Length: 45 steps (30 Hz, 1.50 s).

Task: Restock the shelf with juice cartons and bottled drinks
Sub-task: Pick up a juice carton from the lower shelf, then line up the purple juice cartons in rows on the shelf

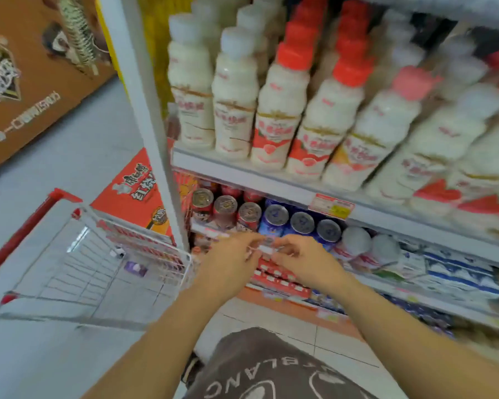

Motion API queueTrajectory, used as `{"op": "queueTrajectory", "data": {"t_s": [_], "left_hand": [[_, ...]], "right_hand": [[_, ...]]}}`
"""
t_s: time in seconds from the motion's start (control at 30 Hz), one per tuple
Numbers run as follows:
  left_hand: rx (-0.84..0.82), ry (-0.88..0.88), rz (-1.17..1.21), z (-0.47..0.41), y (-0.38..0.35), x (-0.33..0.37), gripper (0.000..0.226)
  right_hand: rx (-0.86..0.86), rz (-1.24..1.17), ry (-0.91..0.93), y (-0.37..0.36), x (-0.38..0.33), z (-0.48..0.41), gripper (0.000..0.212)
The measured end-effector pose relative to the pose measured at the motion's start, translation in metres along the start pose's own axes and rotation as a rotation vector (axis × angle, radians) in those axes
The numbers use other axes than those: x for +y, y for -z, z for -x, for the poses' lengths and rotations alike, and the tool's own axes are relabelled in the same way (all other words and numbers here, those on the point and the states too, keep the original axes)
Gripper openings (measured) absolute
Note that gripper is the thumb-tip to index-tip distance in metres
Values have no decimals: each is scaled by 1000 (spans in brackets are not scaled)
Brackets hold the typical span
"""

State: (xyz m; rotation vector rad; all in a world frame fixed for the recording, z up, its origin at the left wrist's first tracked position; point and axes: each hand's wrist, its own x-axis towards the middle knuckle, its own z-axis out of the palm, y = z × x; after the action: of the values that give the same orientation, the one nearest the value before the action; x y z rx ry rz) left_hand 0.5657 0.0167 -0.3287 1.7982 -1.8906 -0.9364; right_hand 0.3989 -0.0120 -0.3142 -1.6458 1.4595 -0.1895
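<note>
Closest to you, on your left, is the wire cart (144, 241) with a small purple pack (136, 268) inside, parked just beside the shelf post (153, 125). Both arms reach forward, and your left hand (231, 260) and right hand (306, 260) nearly meet at a small white strip (267, 249) in front of the cans (251, 214). The fingers are bent in around it, but it's too blurry to tell pinching from touching. Blue-white cartons (458, 272) sit lower right, and bottled drinks (283, 110) fill the shelf above.
</note>
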Motion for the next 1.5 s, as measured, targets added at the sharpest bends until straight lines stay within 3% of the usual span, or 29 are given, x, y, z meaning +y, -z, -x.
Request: {"op": "queueTrajectory", "data": {"t_s": [0.23, 0.5, 0.87, 0.97, 1.23, 1.33, 1.5], "left_hand": [[-169, -239, 73, -13, -129, 153, 32], [-380, -500, 135, -32, -214, 332, 27], [-576, -711, -5, -58, -285, 432, 27], [-491, -824, 40, -64, -282, 482, 29], [-120, -1147, 108, -55, -251, 604, 26], [38, -1191, 160, -46, -254, 640, 25], [341, -1190, 115, -42, -257, 678, 24]], "right_hand": [[217, -129, -125, 112, 139, 111, 24], [631, -300, -273, 221, 233, 231, 26], [882, -351, -359, 269, 298, 291, 13], [1020, -334, -299, 312, 299, 304, 24], [1337, -156, 102, 439, 282, 359, 14], [1335, -105, 250, 479, 284, 372, 11], [1190, -12, 402, 537, 284, 385, 12]]}}
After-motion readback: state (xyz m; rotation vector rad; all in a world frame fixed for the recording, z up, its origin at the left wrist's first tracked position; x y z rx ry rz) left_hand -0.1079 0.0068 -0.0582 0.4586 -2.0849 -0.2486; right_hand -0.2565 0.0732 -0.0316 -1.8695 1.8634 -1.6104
